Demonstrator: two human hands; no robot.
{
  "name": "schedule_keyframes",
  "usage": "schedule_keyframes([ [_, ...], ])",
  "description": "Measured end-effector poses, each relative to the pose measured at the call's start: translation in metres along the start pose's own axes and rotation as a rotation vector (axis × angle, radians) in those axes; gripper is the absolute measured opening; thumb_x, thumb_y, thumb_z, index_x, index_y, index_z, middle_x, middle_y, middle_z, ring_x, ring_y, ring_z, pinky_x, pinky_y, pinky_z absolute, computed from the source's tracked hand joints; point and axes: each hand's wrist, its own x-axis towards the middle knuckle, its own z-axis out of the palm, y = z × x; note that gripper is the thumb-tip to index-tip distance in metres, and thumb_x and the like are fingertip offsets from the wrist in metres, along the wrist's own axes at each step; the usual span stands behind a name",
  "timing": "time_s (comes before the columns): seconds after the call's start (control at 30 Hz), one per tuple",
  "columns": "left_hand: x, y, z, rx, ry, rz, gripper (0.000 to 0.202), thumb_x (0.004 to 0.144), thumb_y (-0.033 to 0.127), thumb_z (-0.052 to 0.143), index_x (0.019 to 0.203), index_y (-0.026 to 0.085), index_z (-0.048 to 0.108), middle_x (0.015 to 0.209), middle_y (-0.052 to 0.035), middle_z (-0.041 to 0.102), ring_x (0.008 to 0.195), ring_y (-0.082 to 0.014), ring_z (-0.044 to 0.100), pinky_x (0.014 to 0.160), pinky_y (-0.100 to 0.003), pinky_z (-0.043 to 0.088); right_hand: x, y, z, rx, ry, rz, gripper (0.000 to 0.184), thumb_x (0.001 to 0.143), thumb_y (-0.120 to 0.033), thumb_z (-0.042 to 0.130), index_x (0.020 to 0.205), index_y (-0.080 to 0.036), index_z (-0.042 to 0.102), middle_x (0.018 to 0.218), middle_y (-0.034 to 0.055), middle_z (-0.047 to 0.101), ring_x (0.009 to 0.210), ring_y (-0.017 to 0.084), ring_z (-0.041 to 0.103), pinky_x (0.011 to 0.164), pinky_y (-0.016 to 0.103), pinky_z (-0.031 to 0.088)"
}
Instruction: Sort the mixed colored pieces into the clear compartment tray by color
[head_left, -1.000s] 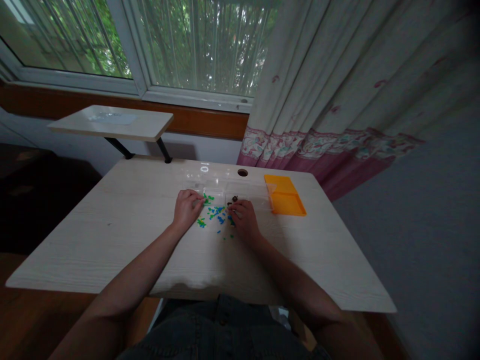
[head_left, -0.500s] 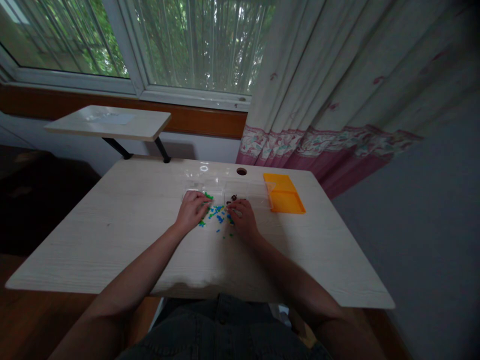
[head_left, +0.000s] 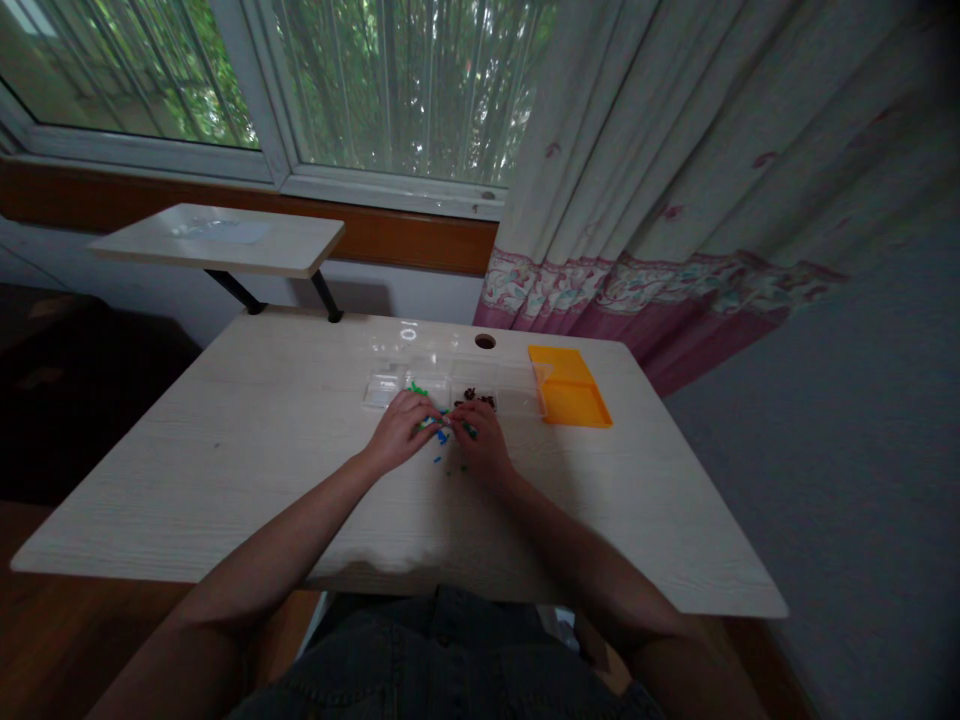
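My left hand (head_left: pixel 406 430) and my right hand (head_left: pixel 482 440) meet fingertip to fingertip over a scatter of small blue and green pieces (head_left: pixel 442 437) on the table. The fingers of both hands are bent and pinched together; whatever lies between them is too small to make out. Just behind them is a clear plastic compartment box (head_left: pixel 520 403). Green pieces (head_left: pixel 417 388) lie in one of its compartments and dark brown pieces (head_left: pixel 470 394) in another. My hands cover most of the scatter and part of the box's front edge.
An orange tray (head_left: pixel 576 395) lies right of the clear box on the pale wooden table (head_left: pixel 285 420). A round cable hole (head_left: pixel 485 342) is behind the box. At the back left, a raised shelf (head_left: pixel 225 240) stands on black legs. A curtain (head_left: pixel 600 200) hangs at the right.
My left hand has moved right, away from the left compartment, to my right hand's fingertips. My hands now hide more of the small pieces; the left compartment shows.
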Motion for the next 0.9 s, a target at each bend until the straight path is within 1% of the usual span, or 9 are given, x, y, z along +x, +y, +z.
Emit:
schedule_keyframes([
  [0.13,-0.001,-0.008,-0.005,0.021,0.060,-0.062,0.016,0.091,0.035,0.059,0.097,0.023,0.067,0.100,-0.0059,0.064,0.101,-0.0222,0.054,0.093,-0.040,0.043,0.000,0.004,-0.002,-0.129,-0.024,-0.054,0.018,0.091,-0.025,0.058,0.099,-0.021,0.073,0.098,0.0082,0.065,0.099,0.022,0.057,0.092,0.039,0.048],
  [0.23,-0.002,-0.015,-0.010,0.053,0.102,-0.115,0.015,0.090,0.034,0.061,0.098,0.023,0.068,0.100,-0.0053,0.064,0.102,-0.0226,0.054,0.094,-0.041,0.043,-0.001,0.004,-0.003,-0.290,-0.111,-0.112,0.023,0.091,-0.022,0.058,0.110,-0.022,0.071,0.108,0.0092,0.065,0.106,0.024,0.053,0.098,0.042,0.044],
  [0.33,-0.002,-0.019,-0.012,0.072,0.129,-0.153,0.016,0.091,0.034,0.060,0.098,0.024,0.069,0.098,-0.0050,0.064,0.101,-0.0226,0.055,0.095,-0.042,0.042,-0.003,-0.001,-0.004,-0.414,-0.191,-0.160,0.027,0.092,-0.025,0.057,0.116,-0.023,0.068,0.116,0.0090,0.064,0.112,0.026,0.050,0.101,0.043,0.040],
  [0.43,-0.002,-0.019,-0.012,0.069,0.138,-0.157,0.017,0.091,0.035,0.059,0.098,0.024,0.070,0.097,-0.0050,0.064,0.101,-0.0223,0.055,0.094,-0.041,0.043,-0.003,-0.008,-0.005,-0.488,-0.247,-0.189,0.027,0.093,-0.025,0.055,0.116,-0.024,0.068,0.121,0.0085,0.062,0.116,0.026,0.047,0.102,0.042,0.038],
  [0.57,-0.002,-0.018,-0.012,0.067,0.128,-0.156,0.017,0.091,0.035,0.059,0.098,0.024,0.070,0.097,-0.0048,0.065,0.102,-0.0223,0.055,0.094,-0.040,0.043,-0.003,-0.013,-0.009,-0.540,-0.308,-0.171,0.025,0.090,-0.020,0.057,0.111,-0.025,0.070,0.127,0.0072,0.060,0.120,0.026,0.044,0.102,0.043,0.037],
  [0.67,-0.002,-0.019,-0.012,0.073,0.134,-0.165,0.017,0.091,0.035,0.059,0.097,0.024,0.069,0.098,-0.0047,0.064,0.102,-0.0222,0.055,0.094,-0.040,0.043,-0.003,-0.012,-0.013,-0.543,-0.319,-0.158,0.024,0.088,-0.018,0.059,0.108,-0.025,0.071,0.128,0.0068,0.059,0.121,0.027,0.043,0.103,0.043,0.036],
  [0.73,-0.002,-0.020,-0.012,0.075,0.140,-0.163,0.017,0.090,0.035,0.059,0.097,0.023,0.069,0.097,-0.0047,0.065,0.101,-0.0221,0.056,0.094,-0.041,0.043,-0.003,-0.010,-0.013,-0.536,-0.301,-0.156,0.023,0.088,-0.018,0.059,0.106,-0.025,0.071,0.128,0.0069,0.059,0.120,0.027,0.044,0.103,0.044,0.036],
  [0.9,-0.002,-0.021,-0.012,0.067,0.152,-0.158,0.017,0.090,0.036,0.060,0.096,0.023,0.069,0.095,-0.0048,0.065,0.100,-0.0224,0.056,0.093,-0.041,0.043,-0.004,-0.004,-0.012,-0.539,-0.258,-0.166,0.026,0.090,-0.023,0.058,0.115,-0.025,0.067,0.127,0.0090,0.059,0.118,0.028,0.045,0.101,0.045,0.037],
])
